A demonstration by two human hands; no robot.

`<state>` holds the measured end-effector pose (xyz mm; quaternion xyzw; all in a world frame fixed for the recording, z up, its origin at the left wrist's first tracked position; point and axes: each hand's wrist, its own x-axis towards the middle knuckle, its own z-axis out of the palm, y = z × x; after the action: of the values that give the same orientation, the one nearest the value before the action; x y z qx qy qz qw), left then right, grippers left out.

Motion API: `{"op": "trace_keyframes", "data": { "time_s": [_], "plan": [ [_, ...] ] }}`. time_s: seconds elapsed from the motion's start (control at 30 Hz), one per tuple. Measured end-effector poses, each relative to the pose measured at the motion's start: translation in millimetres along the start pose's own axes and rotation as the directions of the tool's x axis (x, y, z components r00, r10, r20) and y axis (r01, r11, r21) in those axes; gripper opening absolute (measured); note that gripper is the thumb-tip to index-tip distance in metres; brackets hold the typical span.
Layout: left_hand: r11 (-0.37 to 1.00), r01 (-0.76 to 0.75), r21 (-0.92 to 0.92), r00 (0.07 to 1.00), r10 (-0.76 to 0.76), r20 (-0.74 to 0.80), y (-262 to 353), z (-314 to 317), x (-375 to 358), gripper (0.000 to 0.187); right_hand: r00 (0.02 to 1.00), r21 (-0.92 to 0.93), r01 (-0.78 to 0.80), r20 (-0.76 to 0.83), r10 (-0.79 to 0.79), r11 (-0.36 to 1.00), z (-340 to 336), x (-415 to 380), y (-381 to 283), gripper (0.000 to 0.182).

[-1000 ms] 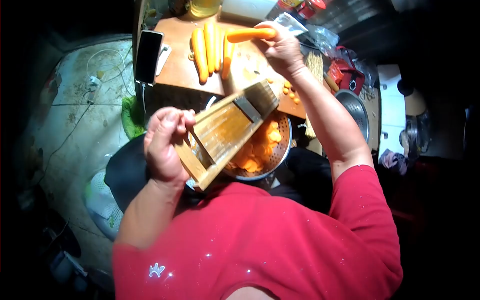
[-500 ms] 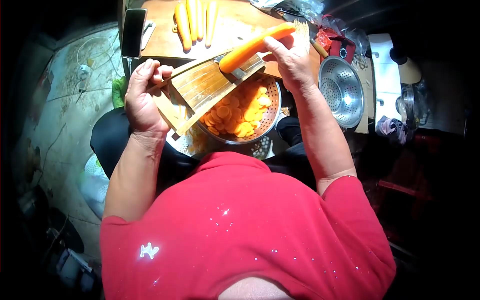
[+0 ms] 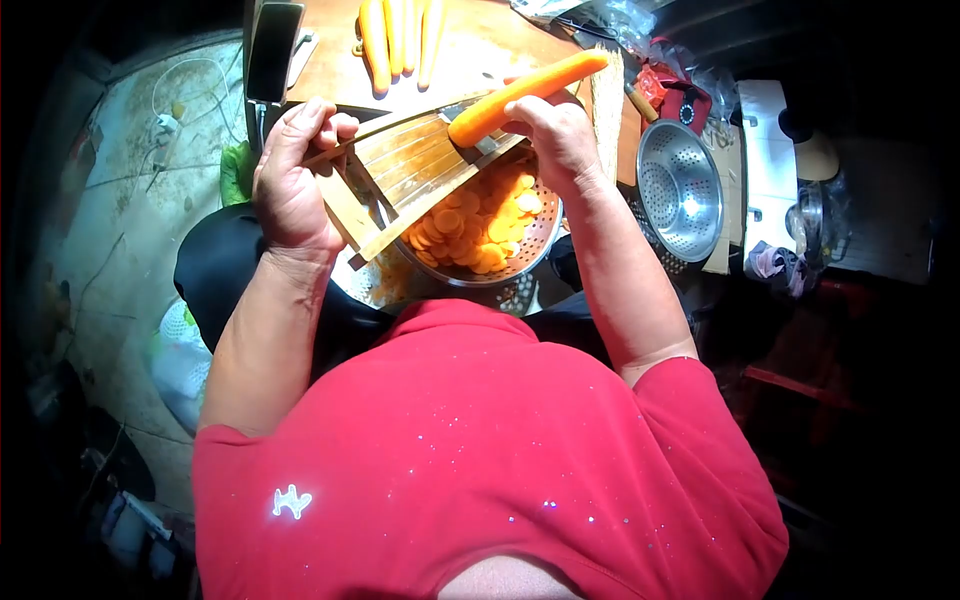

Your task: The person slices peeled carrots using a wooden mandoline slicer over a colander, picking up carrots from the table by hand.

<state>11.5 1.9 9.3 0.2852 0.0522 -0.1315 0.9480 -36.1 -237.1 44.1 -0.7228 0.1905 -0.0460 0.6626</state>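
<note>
My left hand [image 3: 300, 180] is closed around the near end of a wooden mandoline slicer [image 3: 405, 168], which slopes over a metal colander [image 3: 545, 235]. In my right hand [image 3: 555, 135] is a long peeled carrot [image 3: 530, 95]; its lower end rests on the slicer by the metal blade [image 3: 475, 140]. Below the slicer, round carrot slices [image 3: 470, 230] are heaped in the colander, partly hidden by the board.
Several whole peeled carrots [image 3: 400, 40] lie on the wooden table [image 3: 465, 55] ahead. A phone [image 3: 276, 50] stands at the table's left edge. To the right are another steel colander [image 3: 680, 190], a wooden handle [image 3: 640, 102] and plastic bags [image 3: 620, 22].
My right hand and the carrot have shifted slightly along the slicer, and the hand sits lower on the carrot. My left hand keeps its hold, with the whole view shifted a little.
</note>
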Motion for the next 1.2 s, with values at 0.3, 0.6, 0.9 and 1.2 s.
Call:
{"op": "trace_keyframes", "data": {
  "time_s": [0.3, 0.6, 0.9, 1.2],
  "plan": [
    [1.000, 0.001, 0.009, 1.000, -0.001, 0.000, -0.7, 0.0, -0.7, 0.012, 0.998, -0.184, 0.025, -0.044, -0.034, 0.983, 9.0, -8.5, -4.2, 0.042],
    [1.000, -0.010, 0.027, 1.000, 0.011, -0.019, -1.1, 3.0, -5.6, 0.013, 0.967, -0.366, 0.251, 0.063, -0.245, 0.896, 0.3, -11.0, 11.7, 0.032],
    [1.000, -0.020, 0.018, 1.000, 0.020, -0.013, -2.9, -0.8, -4.7, 0.012, 0.977, -0.426, 0.212, 0.085, -0.194, 0.879, 6.2, -22.8, -7.8, 0.033],
    [1.000, -0.019, 0.011, 1.000, 0.019, 0.009, -1.8, 2.6, -7.5, 0.012, 0.978, -0.359, 0.060, -0.164, -0.126, 0.931, -27.6, 18.4, 34.4, 0.034]
  ]
}}
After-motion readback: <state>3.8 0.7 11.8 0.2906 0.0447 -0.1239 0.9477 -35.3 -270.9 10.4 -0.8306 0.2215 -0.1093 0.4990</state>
